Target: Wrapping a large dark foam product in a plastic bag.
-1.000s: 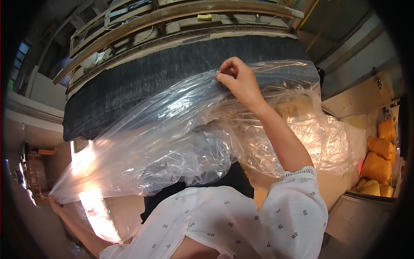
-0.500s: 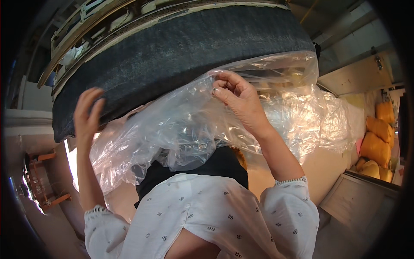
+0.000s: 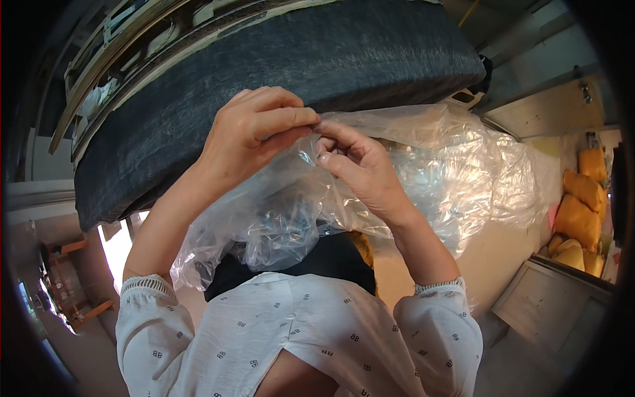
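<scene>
A large crumpled sheet of clear plastic film (image 3: 423,178) hangs in front of me, draped under a dark grey felt-covered roll (image 3: 284,86). My left hand (image 3: 254,132) is raised and pinches the film's upper edge between thumb and fingers. My right hand (image 3: 357,165) meets it from the right, fingertips also pinched on the same edge of the film. Both hands touch near the middle, just below the roll. My white patterned sleeves fill the lower part of the view.
Wooden rails (image 3: 132,40) run above the roll at upper left. Several yellow sacks (image 3: 585,205) are stacked at the far right beside a grey cabinet (image 3: 549,304). A beige floor (image 3: 503,245) lies below the film. Wooden frames (image 3: 73,298) stand at lower left.
My left hand rose from low at the left to meet my right hand at the film's top edge. The film has gathered toward the middle and the roll looms closer.
</scene>
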A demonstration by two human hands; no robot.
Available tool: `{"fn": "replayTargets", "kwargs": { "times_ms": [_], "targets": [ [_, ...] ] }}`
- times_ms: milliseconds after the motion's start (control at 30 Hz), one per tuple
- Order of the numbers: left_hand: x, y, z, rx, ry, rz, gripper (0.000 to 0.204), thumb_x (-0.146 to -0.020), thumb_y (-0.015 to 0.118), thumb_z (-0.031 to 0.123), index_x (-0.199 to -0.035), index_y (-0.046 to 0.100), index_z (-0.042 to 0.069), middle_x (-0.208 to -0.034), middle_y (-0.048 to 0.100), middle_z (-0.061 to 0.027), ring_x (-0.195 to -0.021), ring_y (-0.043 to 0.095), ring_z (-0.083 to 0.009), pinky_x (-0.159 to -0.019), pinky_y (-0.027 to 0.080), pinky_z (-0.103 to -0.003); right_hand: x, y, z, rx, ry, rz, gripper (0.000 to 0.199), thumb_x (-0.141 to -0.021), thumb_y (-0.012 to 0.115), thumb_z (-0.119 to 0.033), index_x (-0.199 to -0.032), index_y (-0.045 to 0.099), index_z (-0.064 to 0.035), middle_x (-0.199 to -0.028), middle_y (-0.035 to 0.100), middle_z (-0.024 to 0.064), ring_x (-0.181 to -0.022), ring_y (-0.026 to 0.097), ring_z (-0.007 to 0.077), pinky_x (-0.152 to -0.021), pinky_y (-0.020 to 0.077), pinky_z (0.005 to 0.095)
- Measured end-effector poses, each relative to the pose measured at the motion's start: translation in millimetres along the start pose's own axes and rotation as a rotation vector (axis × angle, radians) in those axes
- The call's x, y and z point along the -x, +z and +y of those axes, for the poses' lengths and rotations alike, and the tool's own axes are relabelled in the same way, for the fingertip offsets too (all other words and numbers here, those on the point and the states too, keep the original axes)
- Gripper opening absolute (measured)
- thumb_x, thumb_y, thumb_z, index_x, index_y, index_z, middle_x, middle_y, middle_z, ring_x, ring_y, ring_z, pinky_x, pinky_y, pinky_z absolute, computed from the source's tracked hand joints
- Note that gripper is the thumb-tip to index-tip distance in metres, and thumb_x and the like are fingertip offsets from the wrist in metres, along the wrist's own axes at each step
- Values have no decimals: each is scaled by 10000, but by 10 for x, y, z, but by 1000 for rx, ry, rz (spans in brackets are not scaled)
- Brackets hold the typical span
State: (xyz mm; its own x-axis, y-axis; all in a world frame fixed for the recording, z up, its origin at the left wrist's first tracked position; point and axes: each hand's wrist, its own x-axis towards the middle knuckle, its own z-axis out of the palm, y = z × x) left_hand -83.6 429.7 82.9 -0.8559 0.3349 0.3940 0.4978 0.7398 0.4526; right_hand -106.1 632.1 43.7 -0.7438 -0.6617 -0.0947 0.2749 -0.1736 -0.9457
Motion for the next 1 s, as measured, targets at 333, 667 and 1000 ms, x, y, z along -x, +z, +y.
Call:
{"fn": "replayTargets", "kwargs": {
  "times_ms": [333,667,1000],
  "targets": [
    [66,408,-25,911,-192,116,74,-879,587,89,-940,575,49,-953,577,-63,-898,568,-134,-813,464,-277,-15,-498,-345,1059,-529,254,175,-785,620,-79,-959,619,-61,-900,544,51,-765,534,167,-733,413,275],
    [232,202,70,1018,-438,566,79,-963,486,195,-956,501,118,-788,487,31,-510,376,-10,-420,294,-165,150,-407,-138,1062,-273,-158,122,-836,615,-176,-853,596,-56,-772,612,83,-741,608,228,-647,464,332],
    [2469,-1647,-1800,43,-811,815,300,-960,496,268,-1174,526,60,-956,535,1,-734,460,-47,-618,378,-180,1367,-3746,19,2384,1099,47,211,-821,556,-174,-972,696,-129,-1023,671,72,-1054,598,228,-995,314,518]
  ]
}}
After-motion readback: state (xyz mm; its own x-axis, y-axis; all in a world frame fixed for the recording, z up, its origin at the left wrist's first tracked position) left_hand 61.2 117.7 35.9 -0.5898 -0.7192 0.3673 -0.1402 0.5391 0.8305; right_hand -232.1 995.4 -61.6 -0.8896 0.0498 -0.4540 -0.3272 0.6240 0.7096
